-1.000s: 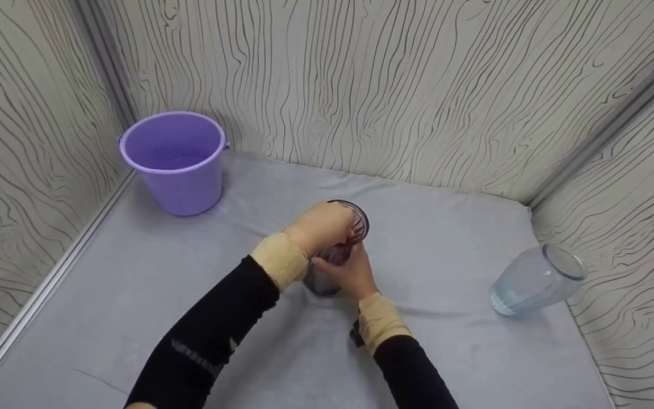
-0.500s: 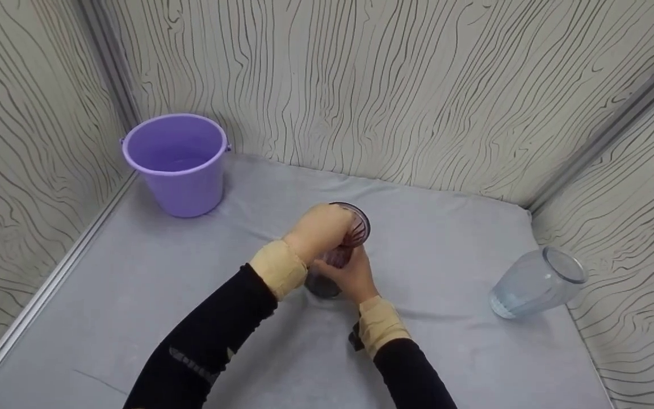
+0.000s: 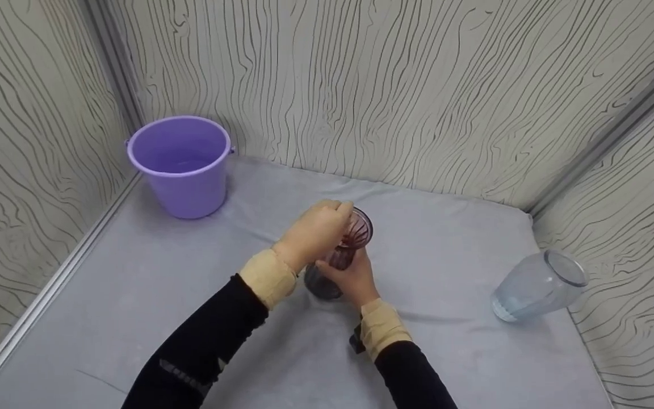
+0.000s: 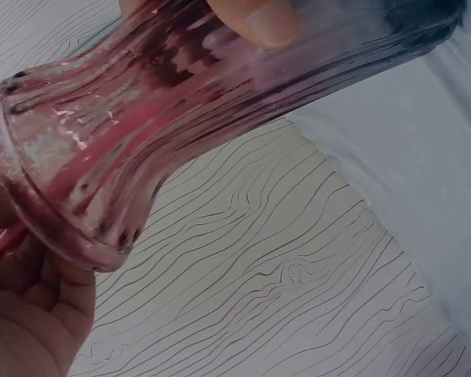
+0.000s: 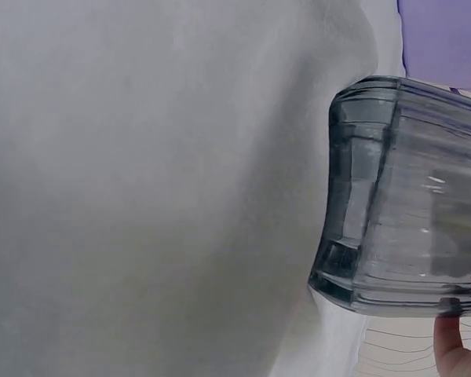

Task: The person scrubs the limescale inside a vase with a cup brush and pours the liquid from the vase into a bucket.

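A ribbed glass vase (image 3: 330,281), purple-pink toward its flared mouth and smoky grey at the base, leans tilted over the cloth. My right hand (image 3: 355,278) grips its middle, the thumb (image 4: 271,23) across the ribs. At the mouth is my left hand (image 3: 318,230), fingers curled close by the rim (image 4: 63,228). A slim pink thing (image 4: 6,236) shows between those fingers in the left wrist view, and a pink streak runs on inside the glass; its kind I cannot tell. The thick grey base (image 5: 361,196) fills the right of the right wrist view.
A purple bucket (image 3: 191,193) stands at the back left corner. At the right, a clear bluish glass vase (image 3: 531,289) stands on the grey cloth (image 3: 452,363). Wood-patterned wall panels (image 3: 327,85) enclose the table on the back and sides.
My left hand has shifted slightly back and left at the mouth, baring more of the rim. The right hand keeps its grip on the vase. The head view has shifted a little.
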A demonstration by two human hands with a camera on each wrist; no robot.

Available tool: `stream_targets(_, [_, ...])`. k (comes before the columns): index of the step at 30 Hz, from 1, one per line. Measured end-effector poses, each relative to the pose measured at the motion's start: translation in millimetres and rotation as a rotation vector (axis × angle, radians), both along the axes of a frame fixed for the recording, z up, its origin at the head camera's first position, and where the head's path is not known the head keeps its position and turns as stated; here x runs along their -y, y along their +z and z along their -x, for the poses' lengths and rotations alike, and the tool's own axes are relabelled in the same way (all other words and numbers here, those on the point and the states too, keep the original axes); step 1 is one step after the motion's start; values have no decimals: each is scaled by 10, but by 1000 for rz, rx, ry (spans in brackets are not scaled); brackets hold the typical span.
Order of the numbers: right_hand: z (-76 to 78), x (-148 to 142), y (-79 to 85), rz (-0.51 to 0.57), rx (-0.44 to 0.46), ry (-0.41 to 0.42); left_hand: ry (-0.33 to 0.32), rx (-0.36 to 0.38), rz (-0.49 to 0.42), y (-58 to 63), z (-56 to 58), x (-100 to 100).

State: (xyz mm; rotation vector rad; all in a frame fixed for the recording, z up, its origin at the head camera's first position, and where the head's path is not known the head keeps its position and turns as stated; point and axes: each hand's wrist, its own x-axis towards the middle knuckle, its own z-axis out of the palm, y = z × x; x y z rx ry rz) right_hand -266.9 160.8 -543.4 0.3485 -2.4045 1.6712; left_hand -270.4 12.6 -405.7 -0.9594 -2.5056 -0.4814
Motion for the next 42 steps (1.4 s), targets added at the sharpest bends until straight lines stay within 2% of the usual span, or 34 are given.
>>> stream_targets(6, [1, 8, -13, 4, -11, 2, -51, -97, -148, -39, -17, 53])
stream_targets(11, [19, 1, -10, -6, 0, 6, -71, -79, -230, -1, -44, 103])
stream_targets(17, [13, 4, 9, -4, 31, 6, -77, -50, -269, 48, -56, 147])
stream_targets(26, [-2, 25, 16, 30, -22, 13, -131, -121, -297, 130, -73, 129])
stream_targets(34, [-190, 102, 323, 39, -21, 34, -139, -240, -319, 122, -43, 106])
stream_targets(39, [-73, 55, 112, 56, -34, 34, -144, -338, -353, 134, -17, 79])
stream_targets(42, [10, 11, -21, 34, -30, 28, -144, -369, -372, 153, 4, 62])
